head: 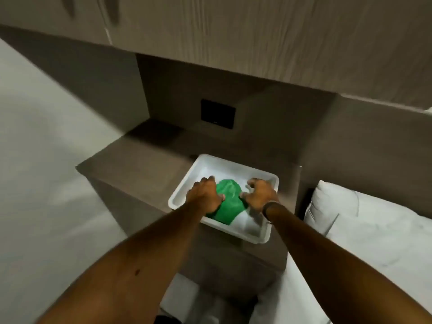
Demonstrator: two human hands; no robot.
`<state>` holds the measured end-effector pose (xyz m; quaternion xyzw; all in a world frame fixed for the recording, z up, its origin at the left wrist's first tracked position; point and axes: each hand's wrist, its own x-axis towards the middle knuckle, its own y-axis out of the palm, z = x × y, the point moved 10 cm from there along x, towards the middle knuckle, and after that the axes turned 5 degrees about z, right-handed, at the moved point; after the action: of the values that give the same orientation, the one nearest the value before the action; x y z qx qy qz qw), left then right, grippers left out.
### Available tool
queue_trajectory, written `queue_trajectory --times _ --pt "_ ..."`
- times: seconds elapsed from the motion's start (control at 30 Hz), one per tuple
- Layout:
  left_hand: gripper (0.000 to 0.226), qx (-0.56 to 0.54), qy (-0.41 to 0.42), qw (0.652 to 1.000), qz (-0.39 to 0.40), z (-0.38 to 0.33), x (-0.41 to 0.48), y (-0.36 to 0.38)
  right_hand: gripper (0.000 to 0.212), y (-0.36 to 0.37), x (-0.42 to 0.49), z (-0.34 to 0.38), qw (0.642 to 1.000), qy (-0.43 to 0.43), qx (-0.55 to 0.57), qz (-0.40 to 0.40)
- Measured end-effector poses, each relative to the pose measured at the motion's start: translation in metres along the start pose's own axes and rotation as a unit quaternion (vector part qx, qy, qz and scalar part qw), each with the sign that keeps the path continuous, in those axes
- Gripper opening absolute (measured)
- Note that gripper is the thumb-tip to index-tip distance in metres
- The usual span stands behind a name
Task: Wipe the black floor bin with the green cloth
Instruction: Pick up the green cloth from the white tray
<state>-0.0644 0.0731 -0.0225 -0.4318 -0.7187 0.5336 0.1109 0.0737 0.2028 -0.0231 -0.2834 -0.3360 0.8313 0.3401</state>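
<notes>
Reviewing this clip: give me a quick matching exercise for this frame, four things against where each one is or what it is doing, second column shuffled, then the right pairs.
Things:
1. green cloth
2. white tray
3. black wall plate
4. white pillow

Places or states:
A. on the back wall of the recess
B. lying in the tray between both hands
C. at the right, beside the cabinet
D. sitting on the wooden cabinet top

Pairs: 1-B, 2-D, 3-A, 4-C
</notes>
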Motion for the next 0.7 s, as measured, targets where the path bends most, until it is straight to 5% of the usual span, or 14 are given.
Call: queue_trajectory --times 0.17,0.33,0.5,0.7 --pt "0.079 -0.079 -0.083 0.991 0.066 0.011 0.038 0.018 0.085 0.041 0.03 0.004 0.988 0.076 -0.079 0.107" --pt "0.073 -0.188 -0.093 0.972 0.106 0.014 0.049 0.024 0.081 0.045 0.038 -0.001 0.987 0.103 0.015 0.123" --pt "0.033 -0.206 0.023 0.974 0.088 0.009 0.017 -0.012 0.038 0.019 -0.004 0.04 0.977 -0.032 0.124 0.168" --pt "0.028 -0.217 0.213 0.949 0.082 -0.007 -0.11 -0.07 0.052 0.019 -0.133 0.095 0.94 -0.14 0.206 0.234"
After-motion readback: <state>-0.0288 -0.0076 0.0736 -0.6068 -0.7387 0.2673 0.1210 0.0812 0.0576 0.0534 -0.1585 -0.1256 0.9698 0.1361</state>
